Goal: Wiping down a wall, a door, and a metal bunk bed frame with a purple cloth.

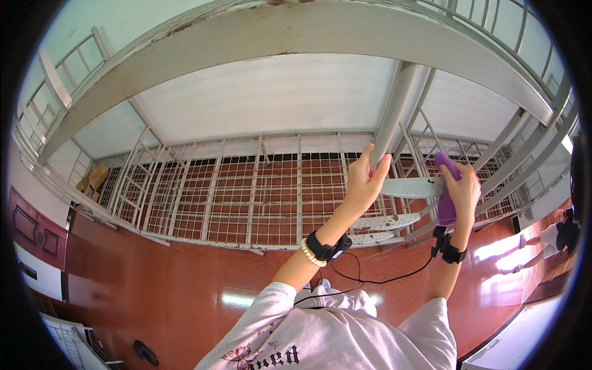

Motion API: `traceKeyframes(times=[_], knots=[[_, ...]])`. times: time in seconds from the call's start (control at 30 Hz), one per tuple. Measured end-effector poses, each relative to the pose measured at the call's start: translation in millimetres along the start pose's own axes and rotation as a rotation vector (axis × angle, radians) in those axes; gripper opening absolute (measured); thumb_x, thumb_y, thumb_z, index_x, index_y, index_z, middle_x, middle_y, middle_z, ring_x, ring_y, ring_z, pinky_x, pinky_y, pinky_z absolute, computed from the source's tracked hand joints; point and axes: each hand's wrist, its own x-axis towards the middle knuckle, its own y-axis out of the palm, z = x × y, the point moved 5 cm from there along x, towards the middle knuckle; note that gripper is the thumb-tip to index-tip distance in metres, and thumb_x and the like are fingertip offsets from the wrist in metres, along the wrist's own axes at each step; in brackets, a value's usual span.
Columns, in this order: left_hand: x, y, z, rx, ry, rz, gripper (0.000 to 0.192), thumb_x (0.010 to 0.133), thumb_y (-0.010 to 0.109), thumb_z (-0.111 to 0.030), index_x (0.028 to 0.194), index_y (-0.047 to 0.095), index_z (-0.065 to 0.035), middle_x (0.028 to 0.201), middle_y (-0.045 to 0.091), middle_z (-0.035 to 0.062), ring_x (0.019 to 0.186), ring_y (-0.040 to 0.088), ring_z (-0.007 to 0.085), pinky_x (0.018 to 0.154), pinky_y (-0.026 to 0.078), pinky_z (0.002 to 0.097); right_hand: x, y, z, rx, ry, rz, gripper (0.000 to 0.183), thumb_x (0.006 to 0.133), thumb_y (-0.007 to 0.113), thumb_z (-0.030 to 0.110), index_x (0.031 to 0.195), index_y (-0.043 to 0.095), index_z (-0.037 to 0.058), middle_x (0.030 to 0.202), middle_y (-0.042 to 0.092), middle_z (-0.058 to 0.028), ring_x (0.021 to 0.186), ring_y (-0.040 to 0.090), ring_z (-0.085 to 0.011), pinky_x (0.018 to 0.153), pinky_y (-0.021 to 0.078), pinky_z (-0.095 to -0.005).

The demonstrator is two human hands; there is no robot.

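My left hand is wrapped around a grey metal post of a bunk bed. In my right hand is a purple cloth, pressed against the ladder's side rail beside the top visible step. That white metal step lies between my hands, and lower steps with chipped paint show beneath it. Black straps with small devices sit on both wrists, joined by a black cable.
The upper bunk's wide metal rail arches across the top. Beyond is the lower bunk's wire mesh base, with cardboard boxes at its left end. A dark object lies on the red floor. Another person is at the far right.
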Motion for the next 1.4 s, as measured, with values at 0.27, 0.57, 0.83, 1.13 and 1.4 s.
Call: traceKeyframes(times=[0.27,0.57,0.83,1.13,1.4], knots=[[0,-5,9,0.042,0.099,-0.078,0.016,0.088,0.057,-0.015,0.085,0.050,-0.0018,0.051,0.040,0.0004,0.046,0.036,0.0052,0.042,0.028,0.0248,-57,11,114,0.325,-0.289,0.188,0.028,0.075,0.070,0.025,0.095,0.067,0.0060,0.088,0.060,-0.0104,0.074,0.062,-0.0288,0.065,0.0490,-0.0358],[2,1,0,-0.062,0.047,-0.015,0.015,0.091,0.053,-0.017,0.083,0.047,-0.0051,0.052,0.036,-0.0036,0.047,0.034,0.0028,0.043,0.027,0.0226,-8,3,10,0.050,-0.031,-0.018,0.032,0.076,0.068,0.031,0.099,0.068,0.0090,0.096,0.061,-0.0058,0.085,0.063,-0.0262,0.074,0.0492,-0.0369],[-3,-3,2,0.034,0.119,-0.131,0.011,0.088,0.055,-0.013,0.085,0.049,-0.0040,0.048,0.035,-0.0019,0.044,0.035,0.0044,0.041,0.027,0.0237,-65,10,98,0.253,-0.259,0.063,0.028,0.079,0.066,0.025,0.102,0.065,0.0096,0.106,0.065,-0.0098,0.081,0.066,-0.0303,0.070,0.0523,-0.0371],[-2,1,3,-0.103,-0.039,-0.004,0.009,0.090,0.053,-0.012,0.086,0.049,-0.0050,0.062,0.036,-0.0066,0.053,0.031,0.0011,0.047,0.025,0.0205,-28,9,48,0.034,-0.116,0.111,0.032,0.084,0.059,0.033,0.106,0.063,0.0109,0.081,0.066,-0.0173,0.074,0.064,-0.0358,0.065,0.0503,-0.0423],[2,-1,0,0.015,0.106,-0.058,0.013,0.089,0.055,-0.014,0.084,0.048,-0.0040,0.050,0.034,-0.0012,0.045,0.034,0.0050,0.042,0.027,0.0240,-66,15,103,-0.032,-0.324,0.009,0.017,0.085,0.058,0.018,0.096,0.052,0.0064,0.092,0.065,-0.0139,0.063,0.065,-0.0289,0.049,0.0518,-0.0387]])
